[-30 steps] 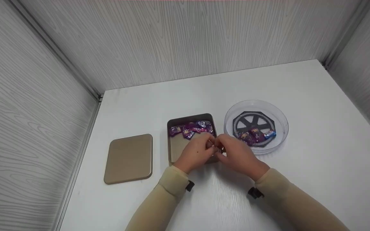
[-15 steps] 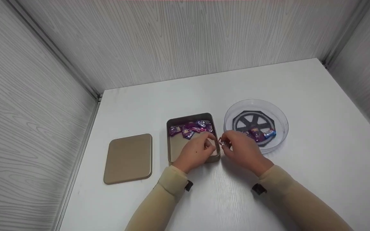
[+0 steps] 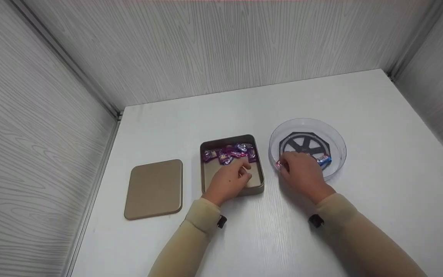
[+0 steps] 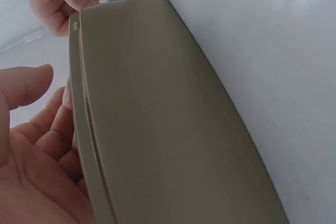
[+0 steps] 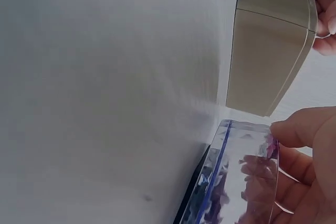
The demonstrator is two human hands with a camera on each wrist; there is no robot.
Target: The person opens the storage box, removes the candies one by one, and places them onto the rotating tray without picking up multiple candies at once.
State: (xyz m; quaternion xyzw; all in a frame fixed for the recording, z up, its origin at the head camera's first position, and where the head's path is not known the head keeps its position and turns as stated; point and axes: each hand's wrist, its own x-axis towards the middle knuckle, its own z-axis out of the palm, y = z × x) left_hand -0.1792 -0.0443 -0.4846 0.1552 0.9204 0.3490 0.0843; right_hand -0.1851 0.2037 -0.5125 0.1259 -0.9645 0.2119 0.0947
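The right hand (image 3: 304,174) pinches a pink-wrapped candy (image 3: 278,164) at the clear round dish (image 3: 338,141); the left hand (image 3: 227,181), fingers loosely bent, overhangs the gold tin (image 3: 253,191).

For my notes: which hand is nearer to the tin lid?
The left hand, at the tin, right of the tin lid; the right hand farther right, at the clear dish.

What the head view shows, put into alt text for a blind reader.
A person's right hand pinches a reddish wrapped candy at a clear round dish holding a blue-wrapped candy. The left hand, loosely curled, is over an open tin with purple-wrapped candies toward its far side; a matching lid lies to the tin's left.
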